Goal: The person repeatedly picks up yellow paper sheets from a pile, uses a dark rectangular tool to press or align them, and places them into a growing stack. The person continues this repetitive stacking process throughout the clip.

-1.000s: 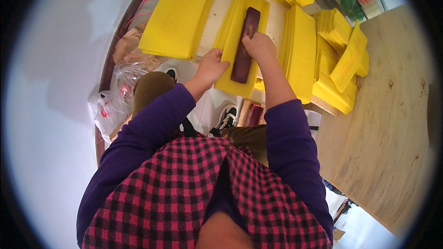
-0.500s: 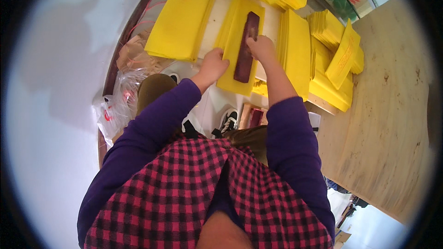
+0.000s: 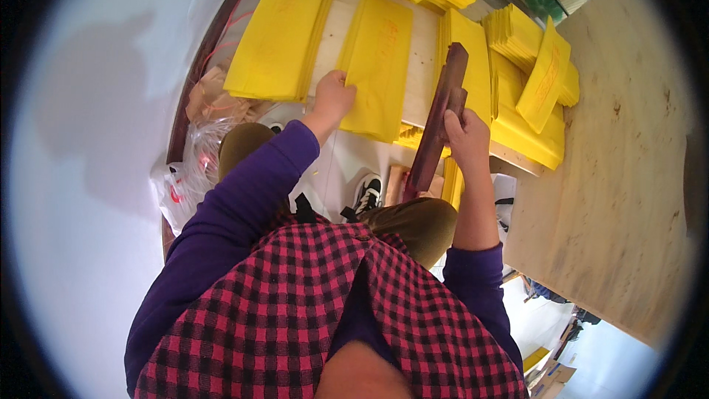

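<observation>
My right hand (image 3: 467, 137) grips the short handle of a long, dark-red wooden stamp block (image 3: 436, 129), which is tilted and raised off the paper. In the middle lies a stack of yellow paper (image 3: 378, 66) with faint red print on its upper part. My left hand (image 3: 334, 100) is closed on the left edge of that stack near its lower end; the fingertips are partly hidden. Below the block's lower end, part of a reddish pad in a box (image 3: 395, 181) shows near my shoe.
A thick yellow paper stack (image 3: 277, 37) lies at the left, and another stack (image 3: 476, 52) at the right. Folded yellow bundles (image 3: 517, 37) pile up beyond it. A wooden board (image 3: 605, 155) stands at the right. Plastic bags (image 3: 196, 177) lie by the wall at the left.
The stamp block has been lifted off the middle stack and carried right and toward me in my right hand. Red print now shows on the top sheet. My left hand stays at the stack's edge.
</observation>
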`<action>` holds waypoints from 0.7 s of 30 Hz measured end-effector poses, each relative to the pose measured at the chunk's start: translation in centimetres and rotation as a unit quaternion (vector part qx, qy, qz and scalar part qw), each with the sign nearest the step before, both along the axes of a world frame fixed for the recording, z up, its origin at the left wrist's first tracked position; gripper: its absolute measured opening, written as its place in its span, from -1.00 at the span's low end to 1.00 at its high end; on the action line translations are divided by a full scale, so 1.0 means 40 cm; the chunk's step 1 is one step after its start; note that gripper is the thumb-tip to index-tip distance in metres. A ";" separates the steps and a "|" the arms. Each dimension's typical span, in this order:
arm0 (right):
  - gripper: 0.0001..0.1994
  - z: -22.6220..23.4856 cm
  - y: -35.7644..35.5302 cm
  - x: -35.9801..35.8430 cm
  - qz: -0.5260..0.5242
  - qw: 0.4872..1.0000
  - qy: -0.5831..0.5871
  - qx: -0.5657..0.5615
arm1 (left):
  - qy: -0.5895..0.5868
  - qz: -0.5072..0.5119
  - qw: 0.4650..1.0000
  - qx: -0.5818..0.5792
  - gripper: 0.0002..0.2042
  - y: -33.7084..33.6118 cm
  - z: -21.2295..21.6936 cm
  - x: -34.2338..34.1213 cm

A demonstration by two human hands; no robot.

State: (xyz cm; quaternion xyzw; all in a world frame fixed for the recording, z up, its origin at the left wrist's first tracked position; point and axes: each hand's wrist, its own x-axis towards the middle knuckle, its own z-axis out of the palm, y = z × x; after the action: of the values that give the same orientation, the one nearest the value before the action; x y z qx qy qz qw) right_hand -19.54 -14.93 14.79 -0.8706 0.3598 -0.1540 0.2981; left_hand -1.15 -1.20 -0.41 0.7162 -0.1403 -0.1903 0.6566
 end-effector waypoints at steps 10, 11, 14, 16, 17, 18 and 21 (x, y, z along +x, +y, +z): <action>-0.69 0.000 -0.009 -0.110 -0.085 0.994 -0.055 0.051 | 0.037 0.038 0.997 -0.048 -0.70 -0.043 0.028 0.051; -0.69 0.002 -0.014 -0.124 -0.090 0.993 -0.067 0.047 | -0.111 0.080 0.991 0.008 -0.65 -0.036 0.038 0.041; -0.71 0.019 -0.030 -0.162 -0.131 0.986 -0.083 0.062 | -0.380 0.130 0.910 0.105 -0.58 -0.016 0.082 0.011; -0.72 0.033 -0.031 -0.184 -0.136 0.983 -0.110 0.054 | -0.436 0.093 0.894 0.045 -0.63 -0.024 0.113 -0.013; -0.73 0.044 -0.032 -0.198 -0.147 0.979 -0.122 0.064 | -0.370 0.027 0.928 0.024 -0.66 -0.042 0.125 -0.028; -0.75 0.054 -0.032 -0.209 -0.149 0.978 -0.126 0.078 | -0.309 -0.034 0.950 0.001 -0.70 -0.073 0.136 -0.046; -0.76 0.071 -0.033 -0.231 -0.163 0.969 -0.153 0.101 | -0.166 -0.184 0.969 -0.023 -0.77 -0.177 0.160 -0.095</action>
State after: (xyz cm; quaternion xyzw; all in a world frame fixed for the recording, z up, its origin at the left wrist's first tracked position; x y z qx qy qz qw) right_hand -28.78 -16.24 17.62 -0.7317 0.4604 -0.2947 0.4072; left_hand -4.97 -8.28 5.98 0.6841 -0.3811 -0.1825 0.5945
